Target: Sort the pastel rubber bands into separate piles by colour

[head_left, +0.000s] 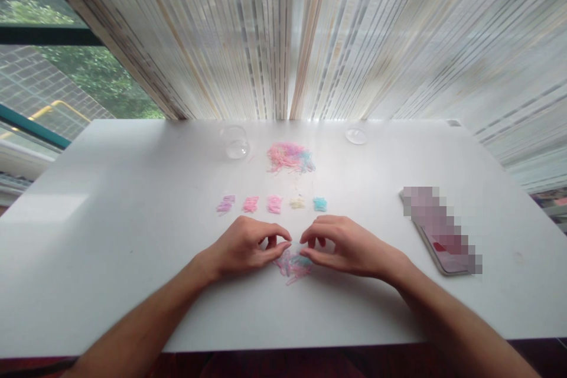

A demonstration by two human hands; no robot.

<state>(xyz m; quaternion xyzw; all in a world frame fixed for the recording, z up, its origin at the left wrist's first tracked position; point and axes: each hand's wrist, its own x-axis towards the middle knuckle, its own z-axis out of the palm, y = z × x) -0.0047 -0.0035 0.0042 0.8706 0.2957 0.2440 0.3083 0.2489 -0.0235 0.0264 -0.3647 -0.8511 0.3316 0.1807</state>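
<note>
With left hand (248,245) in nearly closed grip and right hand (349,246) in slightly wider, impossible to tell if holding anything, apparently picking through loose pastel bands (296,271) on table (230,313), probably calling for light pinching.

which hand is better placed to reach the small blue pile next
Probably the right hand: the blue pile lies just beyond it. The left hand is farther, nearer the pink piles.
</note>
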